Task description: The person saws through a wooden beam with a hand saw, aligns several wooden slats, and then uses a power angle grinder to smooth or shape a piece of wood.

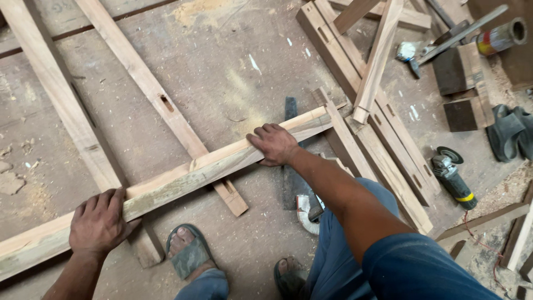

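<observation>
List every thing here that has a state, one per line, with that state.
Long plank: lying across two boards, held at both ends of the grip.
Left hand: closed over the plank.
Right hand: pressed flat on the plank.
Slotted board: flat on the floor, under the plank.
Wide board: flat on the floor, under the plank.
Angle grinder: lying on the floor, untouched.
Can: on its side, open end showing.

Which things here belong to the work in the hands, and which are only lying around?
In hand:
- long wooden strip, gripped by left hand and pressed by right hand
- two wooden rails lying under it

Lying about:
- angle grinder
- stacked rails
- dark wood blocks
- sandals
- cylindrical can
</observation>
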